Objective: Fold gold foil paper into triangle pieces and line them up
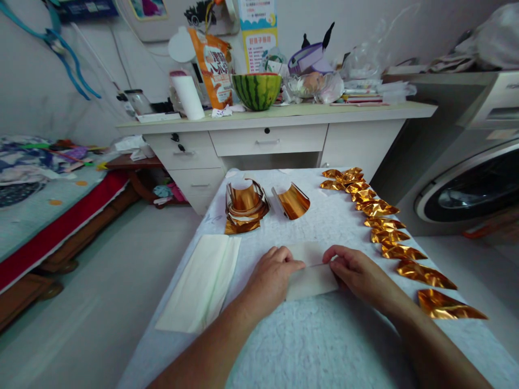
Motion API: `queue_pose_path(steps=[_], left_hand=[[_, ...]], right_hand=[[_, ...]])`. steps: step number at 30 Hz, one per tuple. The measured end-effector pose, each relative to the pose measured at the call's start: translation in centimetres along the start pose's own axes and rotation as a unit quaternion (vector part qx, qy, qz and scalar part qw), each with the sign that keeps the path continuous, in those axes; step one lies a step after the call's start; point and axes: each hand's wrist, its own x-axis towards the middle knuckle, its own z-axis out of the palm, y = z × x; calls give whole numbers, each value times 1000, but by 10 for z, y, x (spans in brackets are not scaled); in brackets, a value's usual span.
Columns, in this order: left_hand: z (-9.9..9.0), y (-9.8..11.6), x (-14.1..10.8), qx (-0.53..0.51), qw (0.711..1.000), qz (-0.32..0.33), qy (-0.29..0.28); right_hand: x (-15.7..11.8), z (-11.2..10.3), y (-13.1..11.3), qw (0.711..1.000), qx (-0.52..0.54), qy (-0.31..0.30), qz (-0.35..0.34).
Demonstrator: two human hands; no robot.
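Observation:
A pale paper sheet point(310, 283) with a crease across it lies on the cloth-covered table. My left hand point(273, 275) is closed on its left edge, thumb on top. At its right edge my right hand point(354, 273) pinches the same sheet near the crease. Left of my hands lies a stack of pale paper point(200, 283). Beyond them, curled gold foil sheets point(245, 205) sit in a pile, with a single curled gold sheet point(292, 201) beside it. Folded gold foil pieces point(399, 251) form a row along the table's right side.
Behind the table point(320, 346) stands a white desk point(267, 138) bearing a watermelon half point(257, 91), an orange bag point(213, 70) and a white roll point(189, 97). A washing machine point(466, 156) is at the right, a bed point(52, 210) at the left.

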Motion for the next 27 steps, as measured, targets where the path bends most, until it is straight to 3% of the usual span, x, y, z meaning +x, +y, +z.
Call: queue_pose_path(steps=[3, 10, 20, 27], left_hand=[[0, 0, -1, 7, 1000, 0, -3], [-5, 3, 1, 26, 999, 17, -21], [-11, 10, 1, 17, 999, 11, -29], [-20, 15, 0, -6, 999, 4, -46]], right_hand=[[-4, -6, -1, 998, 30, -43, -35], [-4, -6, 2, 980, -123, -37, -149], [-10, -7, -9, 963, -160, -36, -215], [-6, -4, -15, 960, -120, -92, -235]])
